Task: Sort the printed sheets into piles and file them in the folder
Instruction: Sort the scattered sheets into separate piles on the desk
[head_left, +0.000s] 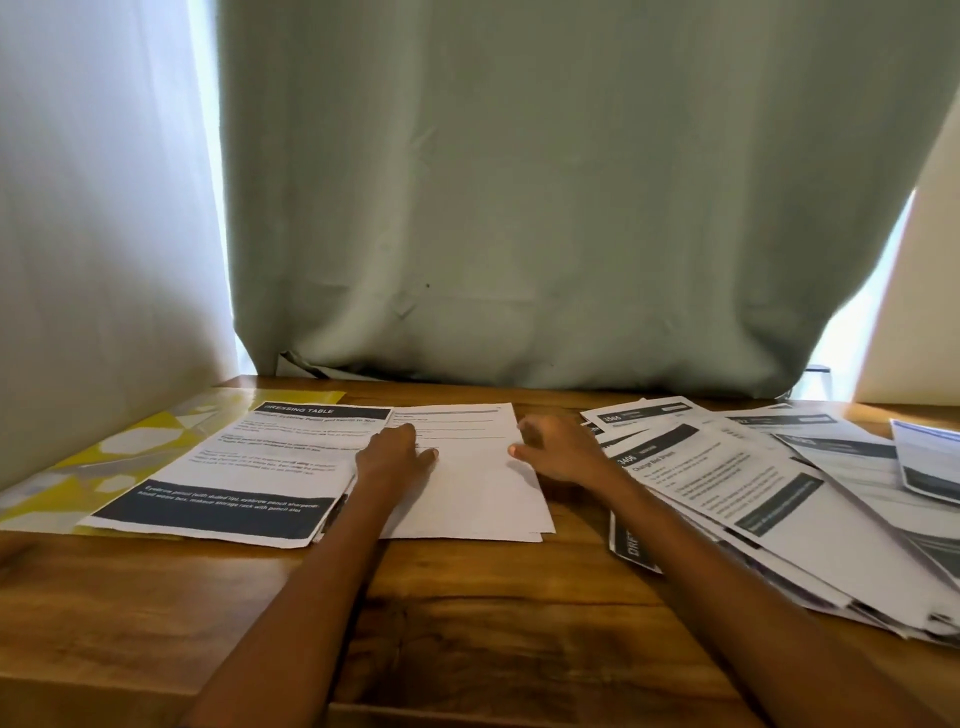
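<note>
paper, thin and limp: the middle pile (467, 478) lies at 12 o'clock on the worktop (467, 613), the loose heap (779, 499) at 3 o'clock. left hand (392, 452) presses it flat-fingered; right hand (558, 449) rests at its edge, fingers relaxed. sheets likely slide, so lift by a corner.

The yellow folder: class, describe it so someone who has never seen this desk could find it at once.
Start at the wooden table below the green curtain and go to its far left corner. There the yellow folder lies flat, partly under the sheet headed DRESSING TABLE. It is the only coloured thing: yellow with pale geometric shapes, while everything beside it is black-and-white printed paper.
</note>
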